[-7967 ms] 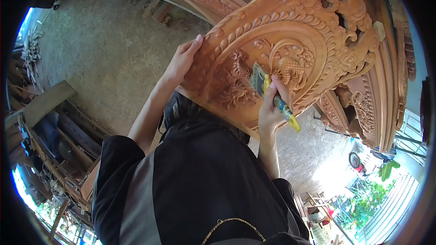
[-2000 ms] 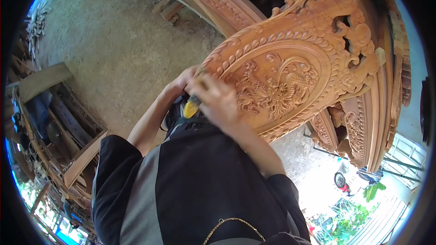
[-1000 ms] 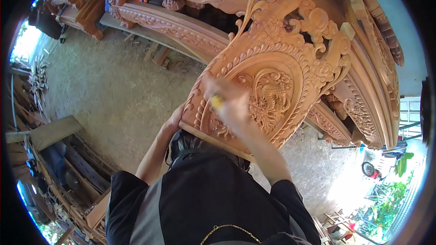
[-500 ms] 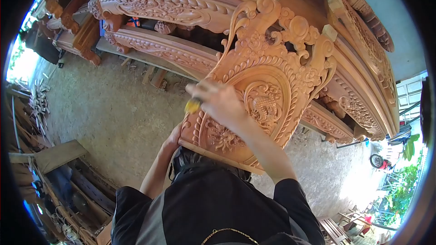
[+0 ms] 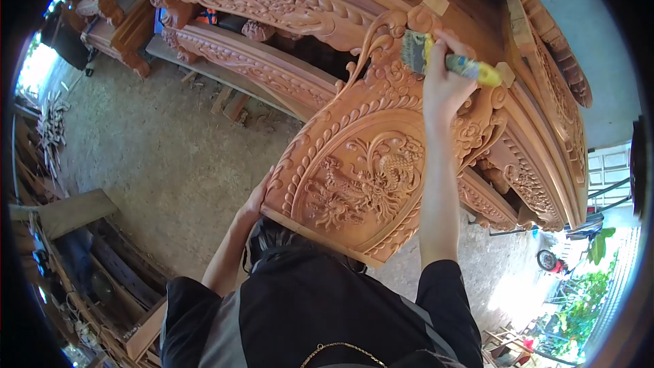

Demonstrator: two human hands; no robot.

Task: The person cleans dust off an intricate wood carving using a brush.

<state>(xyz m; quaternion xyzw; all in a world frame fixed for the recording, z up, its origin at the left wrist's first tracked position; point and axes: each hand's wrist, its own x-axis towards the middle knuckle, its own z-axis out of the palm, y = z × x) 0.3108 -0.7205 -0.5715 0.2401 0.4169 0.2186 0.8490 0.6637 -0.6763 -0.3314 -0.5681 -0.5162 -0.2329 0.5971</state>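
Observation:
A carved wooden panel [image 5: 354,119] leans in front of me, its near edge against my body and its far scrolled end over larger carved furniture. Dragon-like relief fills its oval centre. My right hand [image 5: 446,82] is closed round a wide flat paintbrush [image 5: 414,53] with a yellow-ended handle. The bristles lie over the scrollwork at the panel's far end. At the near left side, my left hand [image 5: 257,203] grips the panel's edge, with some of its fingers hidden.
Large carved wooden furniture [image 5: 266,10] stands behind the panel. Wood scraps [image 5: 228,105] lie on the concrete floor [image 5: 157,143]. A wooden rack [image 5: 78,215] with stored items is at left. Further right are a red motorbike [image 5: 552,261] and plants.
My right hand has swung with the brush from the panel's left edge to its far scrolled end. My left hand still holds the edge, while the view has shifted slightly.

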